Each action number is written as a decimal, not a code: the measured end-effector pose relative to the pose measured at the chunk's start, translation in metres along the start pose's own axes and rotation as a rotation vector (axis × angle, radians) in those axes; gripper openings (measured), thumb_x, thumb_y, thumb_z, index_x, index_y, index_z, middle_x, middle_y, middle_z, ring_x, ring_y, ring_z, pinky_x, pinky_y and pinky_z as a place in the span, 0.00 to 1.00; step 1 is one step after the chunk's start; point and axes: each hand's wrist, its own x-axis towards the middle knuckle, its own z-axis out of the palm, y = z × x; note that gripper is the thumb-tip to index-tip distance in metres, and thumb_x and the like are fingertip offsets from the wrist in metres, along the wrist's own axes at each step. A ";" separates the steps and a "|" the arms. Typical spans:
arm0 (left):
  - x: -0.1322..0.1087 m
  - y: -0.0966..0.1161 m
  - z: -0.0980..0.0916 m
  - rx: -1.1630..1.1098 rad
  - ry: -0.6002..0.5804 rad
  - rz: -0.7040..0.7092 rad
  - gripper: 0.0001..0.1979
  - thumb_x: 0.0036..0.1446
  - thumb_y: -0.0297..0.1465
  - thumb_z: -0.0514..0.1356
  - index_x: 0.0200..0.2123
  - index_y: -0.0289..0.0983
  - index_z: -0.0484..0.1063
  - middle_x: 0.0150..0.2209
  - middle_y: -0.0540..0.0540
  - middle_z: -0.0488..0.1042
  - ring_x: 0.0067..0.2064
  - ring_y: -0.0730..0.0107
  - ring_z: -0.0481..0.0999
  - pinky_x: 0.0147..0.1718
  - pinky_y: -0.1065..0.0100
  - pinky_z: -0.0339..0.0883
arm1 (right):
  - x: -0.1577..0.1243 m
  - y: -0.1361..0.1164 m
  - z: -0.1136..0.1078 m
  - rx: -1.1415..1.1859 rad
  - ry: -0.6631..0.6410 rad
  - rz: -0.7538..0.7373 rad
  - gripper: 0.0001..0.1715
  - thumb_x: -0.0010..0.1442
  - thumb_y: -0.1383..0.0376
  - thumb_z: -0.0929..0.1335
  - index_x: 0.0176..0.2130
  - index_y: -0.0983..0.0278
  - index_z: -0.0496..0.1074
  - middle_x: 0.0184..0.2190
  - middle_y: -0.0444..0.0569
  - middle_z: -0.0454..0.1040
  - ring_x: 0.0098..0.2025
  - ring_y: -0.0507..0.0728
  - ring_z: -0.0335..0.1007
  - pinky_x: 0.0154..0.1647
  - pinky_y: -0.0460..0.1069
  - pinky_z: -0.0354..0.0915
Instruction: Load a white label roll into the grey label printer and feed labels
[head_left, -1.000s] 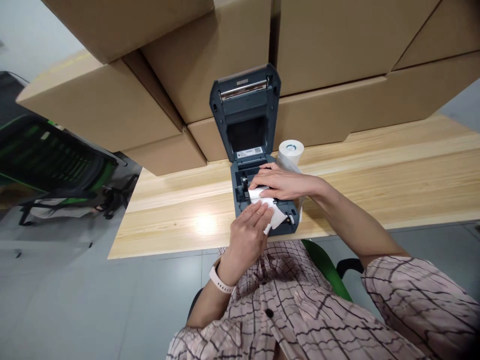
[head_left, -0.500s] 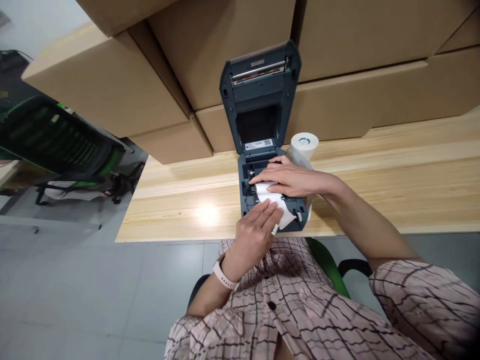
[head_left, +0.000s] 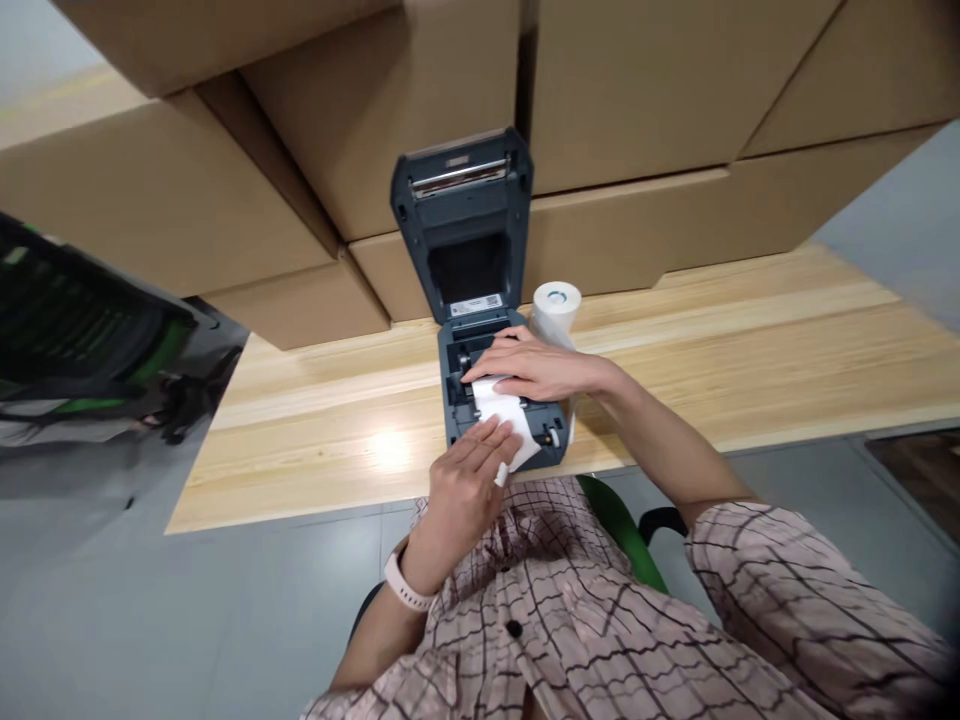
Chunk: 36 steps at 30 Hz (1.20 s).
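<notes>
A dark grey label printer [head_left: 450, 410] stands on the table with its lid [head_left: 461, 225] raised. White label paper [head_left: 504, 408] runs from inside it over its front edge. My left hand [head_left: 471, 470] has its fingers on top of the paper's front end, and a bit of white shows by the thumb. Across the printer's inside lies my right hand [head_left: 529, 365], fingers stretched over the paper and the left guide; it covers most of what is beneath. Just right of the printer stands a white label roll [head_left: 556, 305], with a loose strip hanging beside the printer.
Large cardboard boxes [head_left: 630, 235] stand stacked behind the printer along the wooden table [head_left: 750, 340]. The table's front edge is close to my body. Left of the table is a black and green office chair [head_left: 82, 310] on the grey floor.
The view has shifted, so everything sits further left in the picture. Both hands stay at the printer, and the paper under them lies a little flatter.
</notes>
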 end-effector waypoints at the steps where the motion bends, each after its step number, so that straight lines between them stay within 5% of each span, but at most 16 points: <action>1: 0.000 -0.001 0.000 0.004 0.007 0.006 0.22 0.64 0.18 0.58 0.58 0.37 0.76 0.53 0.40 0.85 0.59 0.56 0.84 0.57 0.49 0.83 | 0.000 0.000 0.001 0.006 0.005 -0.002 0.23 0.74 0.64 0.61 0.63 0.60 0.72 0.61 0.54 0.78 0.62 0.61 0.71 0.71 0.65 0.48; 4: 0.001 -0.001 -0.001 0.006 0.009 0.017 0.20 0.64 0.18 0.58 0.56 0.36 0.77 0.53 0.40 0.85 0.58 0.55 0.84 0.57 0.50 0.83 | -0.001 -0.005 -0.001 0.045 0.045 0.008 0.20 0.73 0.62 0.63 0.59 0.60 0.76 0.58 0.54 0.80 0.60 0.63 0.73 0.70 0.66 0.53; 6: 0.001 0.001 -0.002 0.002 -0.003 0.009 0.19 0.65 0.19 0.59 0.56 0.35 0.76 0.54 0.39 0.85 0.59 0.55 0.84 0.58 0.50 0.83 | -0.001 -0.014 -0.009 0.115 0.186 0.027 0.16 0.72 0.60 0.66 0.54 0.60 0.78 0.53 0.52 0.83 0.55 0.62 0.77 0.65 0.63 0.62; 9: 0.000 0.003 -0.003 -0.013 0.005 0.009 0.17 0.65 0.21 0.61 0.56 0.33 0.75 0.55 0.37 0.84 0.61 0.54 0.82 0.59 0.48 0.82 | 0.005 -0.025 -0.039 0.142 0.690 0.076 0.14 0.74 0.56 0.66 0.49 0.60 0.78 0.50 0.51 0.82 0.52 0.58 0.77 0.59 0.57 0.70; 12: -0.004 0.004 -0.002 -0.037 0.010 0.021 0.18 0.64 0.22 0.63 0.57 0.35 0.75 0.55 0.38 0.84 0.62 0.53 0.82 0.60 0.45 0.80 | 0.027 -0.019 -0.081 0.052 1.141 0.118 0.20 0.75 0.54 0.65 0.58 0.64 0.70 0.57 0.55 0.77 0.59 0.56 0.73 0.64 0.54 0.69; 13: -0.005 0.004 -0.002 -0.037 0.007 0.020 0.19 0.63 0.21 0.62 0.57 0.36 0.75 0.55 0.38 0.84 0.62 0.53 0.82 0.61 0.44 0.80 | 0.036 -0.012 -0.095 0.048 1.174 0.139 0.25 0.76 0.53 0.64 0.63 0.66 0.66 0.62 0.56 0.74 0.63 0.54 0.71 0.68 0.54 0.67; 16: -0.008 0.008 -0.001 -0.012 0.020 0.003 0.20 0.63 0.20 0.61 0.56 0.37 0.75 0.55 0.39 0.84 0.60 0.54 0.82 0.60 0.43 0.80 | 0.062 0.015 -0.123 0.177 0.994 0.260 0.30 0.79 0.46 0.55 0.67 0.62 0.61 0.70 0.49 0.67 0.71 0.53 0.63 0.77 0.57 0.58; 19: -0.010 0.013 0.000 -0.008 0.059 0.014 0.17 0.65 0.20 0.59 0.55 0.37 0.74 0.54 0.40 0.84 0.58 0.57 0.83 0.58 0.48 0.82 | 0.074 0.026 -0.127 0.358 0.918 0.309 0.40 0.76 0.38 0.49 0.57 0.57 0.73 0.55 0.45 0.80 0.60 0.59 0.74 0.70 0.62 0.68; 21: -0.011 0.015 0.001 0.012 0.073 0.018 0.17 0.64 0.19 0.58 0.54 0.36 0.74 0.53 0.39 0.83 0.57 0.58 0.82 0.55 0.52 0.83 | 0.067 0.016 -0.117 0.359 0.989 0.236 0.36 0.74 0.38 0.54 0.50 0.55 0.78 0.48 0.46 0.83 0.54 0.61 0.78 0.64 0.62 0.72; 23: -0.011 0.016 0.003 0.072 0.095 0.004 0.18 0.63 0.17 0.58 0.53 0.36 0.74 0.53 0.37 0.82 0.56 0.56 0.79 0.52 0.52 0.83 | 0.050 -0.004 -0.101 0.273 1.033 0.145 0.29 0.75 0.42 0.57 0.49 0.53 0.79 0.51 0.44 0.82 0.57 0.62 0.76 0.66 0.61 0.70; 29: -0.027 0.022 0.011 0.215 0.256 -0.001 0.22 0.61 0.22 0.64 0.56 0.44 0.75 0.51 0.39 0.77 0.55 0.54 0.74 0.56 0.48 0.76 | -0.014 -0.069 -0.031 0.064 0.848 0.162 0.33 0.76 0.44 0.52 0.62 0.51 0.73 0.65 0.46 0.74 0.69 0.65 0.68 0.71 0.66 0.63; 36: -0.049 0.031 0.001 0.166 0.573 -0.051 0.28 0.70 0.34 0.54 0.71 0.47 0.63 0.63 0.39 0.70 0.64 0.51 0.70 0.62 0.46 0.71 | -0.058 -0.087 0.061 -0.029 0.824 0.158 0.25 0.77 0.57 0.57 0.60 0.56 0.77 0.63 0.53 0.78 0.71 0.64 0.67 0.72 0.68 0.63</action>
